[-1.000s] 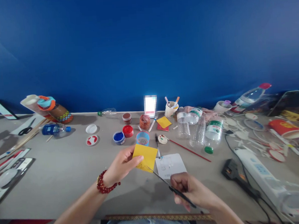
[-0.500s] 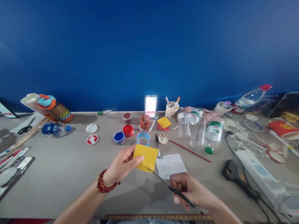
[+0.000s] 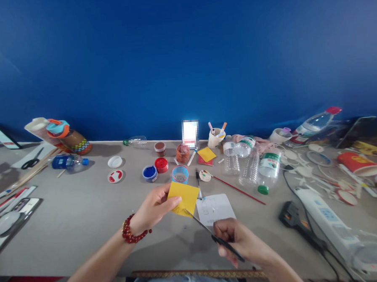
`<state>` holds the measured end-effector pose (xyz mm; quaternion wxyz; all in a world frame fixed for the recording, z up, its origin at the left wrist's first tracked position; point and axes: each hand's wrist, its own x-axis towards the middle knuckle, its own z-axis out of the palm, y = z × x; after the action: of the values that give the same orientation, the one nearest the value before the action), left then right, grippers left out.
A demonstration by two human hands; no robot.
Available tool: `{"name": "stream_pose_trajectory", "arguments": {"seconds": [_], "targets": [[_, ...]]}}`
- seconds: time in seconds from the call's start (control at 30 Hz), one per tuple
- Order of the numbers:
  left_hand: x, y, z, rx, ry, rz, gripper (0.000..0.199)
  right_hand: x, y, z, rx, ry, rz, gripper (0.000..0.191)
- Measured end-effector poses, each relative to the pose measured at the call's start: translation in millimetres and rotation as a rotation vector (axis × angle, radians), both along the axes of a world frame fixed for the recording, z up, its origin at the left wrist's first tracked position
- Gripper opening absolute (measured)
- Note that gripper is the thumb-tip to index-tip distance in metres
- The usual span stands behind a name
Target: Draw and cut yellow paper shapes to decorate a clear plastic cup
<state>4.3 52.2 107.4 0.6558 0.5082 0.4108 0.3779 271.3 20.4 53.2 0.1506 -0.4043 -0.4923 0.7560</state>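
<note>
A square of yellow paper (image 3: 185,196) is pinched between the thumb and fingers of my left hand (image 3: 155,208), above the table. Faint curved lines show on its lower left part. My right hand (image 3: 236,239) is closed around the black handles of a pair of scissors (image 3: 203,226). The blade tips meet the paper's lower edge, close to my left thumb. Behind the paper stands a blue-rimmed cup (image 3: 180,174). A white sheet (image 3: 216,209) with small marks lies flat on the table between my hands.
Open pots of blue paint (image 3: 150,173) and red paint (image 3: 161,164) stand beyond my left hand. A red-handled paintbrush (image 3: 238,190) and plastic bottles (image 3: 269,170) lie to the right. A glue gun (image 3: 295,217) and a power strip (image 3: 327,218) are at the far right.
Almost nothing differs. My right hand and the scissors have shifted very slightly left, and the paper stays in the same place.
</note>
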Motion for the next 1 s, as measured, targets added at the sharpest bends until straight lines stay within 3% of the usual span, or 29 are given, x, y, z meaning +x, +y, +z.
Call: {"name": "stream_pose_trajectory", "arguments": {"seconds": [0.63,1.0], "targets": [[0.2,1.9,-2.9,-0.010,-0.003,-0.013,0.034,-2.6,2.2,6.3,0.018,0.011,0.033,0.060],[-0.4,2.9,-5.3,-0.009,-0.019,-0.028,0.033,-2.4,3.7,0.6,0.030,0.027,0.048,0.055]]}}
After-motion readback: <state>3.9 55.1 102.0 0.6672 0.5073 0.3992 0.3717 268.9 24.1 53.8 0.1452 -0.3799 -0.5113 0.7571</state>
